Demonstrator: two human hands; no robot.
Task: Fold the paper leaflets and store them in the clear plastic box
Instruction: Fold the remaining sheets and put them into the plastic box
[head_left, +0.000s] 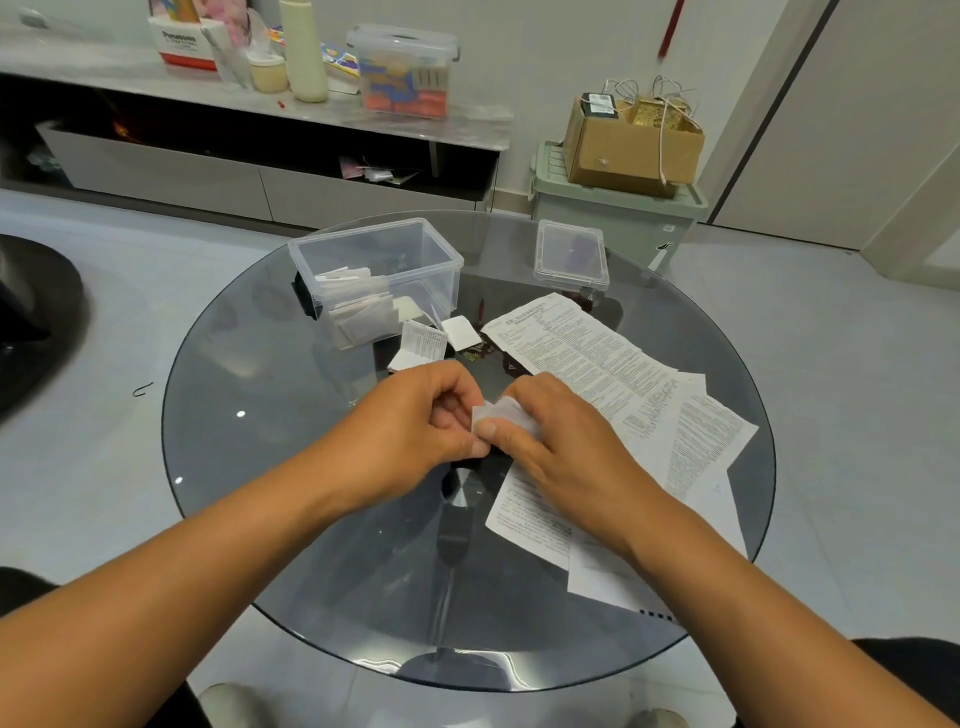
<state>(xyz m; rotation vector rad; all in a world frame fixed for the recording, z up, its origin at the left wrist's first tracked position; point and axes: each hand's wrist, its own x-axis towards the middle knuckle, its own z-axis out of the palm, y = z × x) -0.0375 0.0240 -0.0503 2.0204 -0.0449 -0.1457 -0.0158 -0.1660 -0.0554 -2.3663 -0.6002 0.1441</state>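
Head view: left hand (415, 415) and right hand (561, 441) together pinch a small folded leaflet (501, 413), apparently half-creased; clear plastic box (379, 260) beyond the left hand.

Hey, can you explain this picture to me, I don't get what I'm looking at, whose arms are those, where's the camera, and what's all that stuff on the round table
There is no machine here. The picture comes from a wide-angle camera worn on a person's head, looking forward and down, so the two bare arms reaching in from the bottom are that person's own.

The left hand and the right hand meet over a round glass table and together pinch a small folded leaflet.

Further back on the table stands an open clear plastic box with several folded leaflets already inside. Its lid seems to be the shallow clear piece lying to the right. Two small folded leaflets lie just in front of the box. Large unfolded printed sheets are spread on the right side, partly under the right arm.

Behind the table are a shelf unit and storage boxes, which are just the room.
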